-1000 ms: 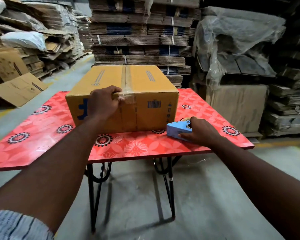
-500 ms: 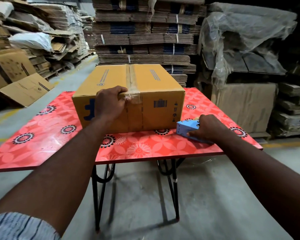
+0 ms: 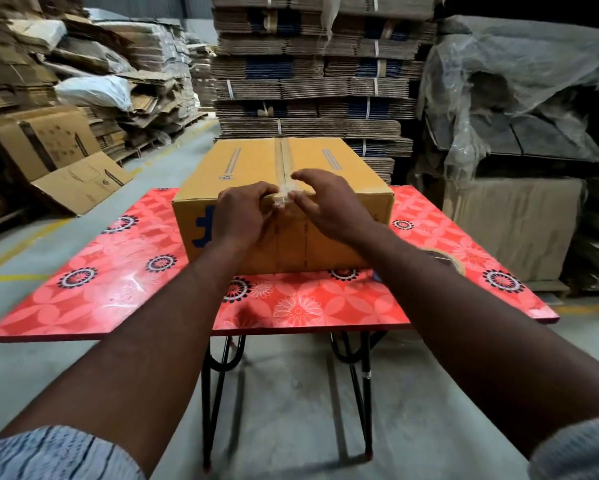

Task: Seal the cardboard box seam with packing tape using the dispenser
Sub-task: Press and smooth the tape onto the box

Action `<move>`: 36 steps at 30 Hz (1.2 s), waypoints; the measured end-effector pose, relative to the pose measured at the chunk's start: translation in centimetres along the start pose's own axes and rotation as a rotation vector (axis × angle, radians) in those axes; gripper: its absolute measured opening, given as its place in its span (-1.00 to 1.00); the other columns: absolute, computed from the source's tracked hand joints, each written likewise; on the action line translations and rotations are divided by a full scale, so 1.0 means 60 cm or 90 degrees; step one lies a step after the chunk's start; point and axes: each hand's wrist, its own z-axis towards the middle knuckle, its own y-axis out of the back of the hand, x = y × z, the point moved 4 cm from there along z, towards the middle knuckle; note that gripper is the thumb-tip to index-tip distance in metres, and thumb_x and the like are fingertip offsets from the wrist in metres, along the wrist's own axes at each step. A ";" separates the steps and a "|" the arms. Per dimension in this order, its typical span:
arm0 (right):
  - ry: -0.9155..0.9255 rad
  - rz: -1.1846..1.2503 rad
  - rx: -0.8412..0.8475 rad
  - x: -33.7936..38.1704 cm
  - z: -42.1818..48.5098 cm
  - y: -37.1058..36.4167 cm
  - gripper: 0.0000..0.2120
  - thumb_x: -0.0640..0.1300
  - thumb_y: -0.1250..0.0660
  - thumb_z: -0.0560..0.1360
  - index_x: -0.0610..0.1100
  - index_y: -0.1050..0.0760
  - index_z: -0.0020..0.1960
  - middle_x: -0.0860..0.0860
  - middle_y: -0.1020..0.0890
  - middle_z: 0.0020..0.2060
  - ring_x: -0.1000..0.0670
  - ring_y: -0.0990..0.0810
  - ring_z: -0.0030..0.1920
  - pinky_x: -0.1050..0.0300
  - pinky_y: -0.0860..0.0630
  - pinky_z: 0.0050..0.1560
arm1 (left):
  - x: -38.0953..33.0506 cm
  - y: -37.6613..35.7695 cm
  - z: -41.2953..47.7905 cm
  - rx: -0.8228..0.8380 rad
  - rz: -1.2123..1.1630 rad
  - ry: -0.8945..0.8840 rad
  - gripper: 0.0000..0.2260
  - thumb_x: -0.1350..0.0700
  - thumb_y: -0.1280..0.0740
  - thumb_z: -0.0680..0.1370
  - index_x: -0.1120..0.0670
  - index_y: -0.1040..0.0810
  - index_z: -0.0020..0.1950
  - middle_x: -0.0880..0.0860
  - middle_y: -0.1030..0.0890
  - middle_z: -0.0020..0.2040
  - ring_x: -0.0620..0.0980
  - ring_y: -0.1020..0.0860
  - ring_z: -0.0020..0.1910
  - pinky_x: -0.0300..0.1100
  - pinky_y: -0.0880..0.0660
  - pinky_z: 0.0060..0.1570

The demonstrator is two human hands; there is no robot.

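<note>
Box [image 3: 284, 202]: sits in the middle of the red flowered counter [image 3: 118, 289], one short end facing the person, long axis running straight away from them.

Tape [image 3: 284, 168]: a clear strip already lies along the centre seam on top, front to back, and its near end folds over the front top edge — looks a bit crumpled right at the fold.

Left hand [image 3: 242, 216]: curled over the front top edge just left of the seam, fingertips pressing on the tape end. Not gripping anything loose, just bearing down.

Right hand [image 3: 329, 206]: just right of the seam, fingers spread and empty, hovering at the box edge with the thumb close to the tape end. Can't tell if it's actually touching the cardboard.

Dispenser: mostly hidden behind the right forearm; only the tape roll [image 3: 445, 258] peeks out, on the counter by the box's right front corner.

Key relation: the tape end sits right between the two hands, and the seam runs away from them — so I'd guess smoothing goes down the front face or forward along the top. Left hand is the one already on it.

Progress: top seam looks basically done; my guess is only rubbing the end flat is left.

Risk: that wrinkled bit could lift if it isn't pressed well.
</note>
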 end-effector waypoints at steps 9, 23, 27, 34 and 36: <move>0.024 -0.079 -0.009 -0.028 0.014 -0.043 -0.61 0.03 -0.24 0.60 -0.15 -0.59 0.29 -0.14 -0.65 0.23 -0.11 -0.62 0.24 -0.02 -0.54 0.23 | 0.004 -0.005 -0.001 -0.007 0.026 -0.031 -0.72 0.02 -0.41 0.52 -0.07 -0.63 0.23 0.01 -0.72 0.05 0.09 -0.63 0.04 -0.01 -0.51 0.15; 0.075 -0.136 -0.019 -0.041 0.008 -0.056 -0.59 -0.08 -0.32 0.57 -0.15 -0.49 0.39 -0.15 -0.60 0.30 -0.15 -0.58 0.27 -0.09 -0.50 0.28 | 0.007 -0.007 -0.005 0.033 0.032 -0.066 -0.63 0.18 -0.43 0.50 0.01 -0.59 0.31 0.03 -0.67 0.20 0.11 -0.59 0.18 0.01 -0.40 0.28; 0.082 -0.145 -0.021 -0.046 0.008 -0.063 -0.57 -0.06 -0.32 0.55 -0.13 -0.47 0.40 -0.13 -0.59 0.31 -0.15 -0.57 0.28 -0.11 -0.49 0.26 | 0.016 -0.001 -0.005 0.063 0.031 -0.079 -0.55 0.24 -0.44 0.47 -0.01 -0.57 0.35 0.02 -0.65 0.26 0.10 -0.56 0.24 -0.01 -0.38 0.31; 0.090 -0.160 0.018 -0.052 0.004 -0.061 -0.39 -0.09 -0.44 0.46 -0.10 -0.38 0.48 -0.10 -0.51 0.40 -0.13 -0.47 0.39 -0.07 -0.34 0.37 | 0.010 -0.005 -0.008 0.032 0.038 -0.072 -0.57 0.15 -0.48 0.46 -0.03 -0.58 0.33 0.01 -0.67 0.21 0.08 -0.59 0.20 0.01 -0.40 0.30; 0.081 -0.155 0.034 -0.052 0.004 -0.061 -0.33 -0.01 -0.48 0.43 -0.07 -0.37 0.49 -0.07 -0.49 0.42 -0.10 -0.44 0.41 -0.05 -0.30 0.39 | 0.010 -0.004 -0.007 0.030 0.039 -0.071 -0.57 0.15 -0.49 0.47 -0.02 -0.58 0.33 0.02 -0.67 0.21 0.08 -0.59 0.20 0.01 -0.40 0.30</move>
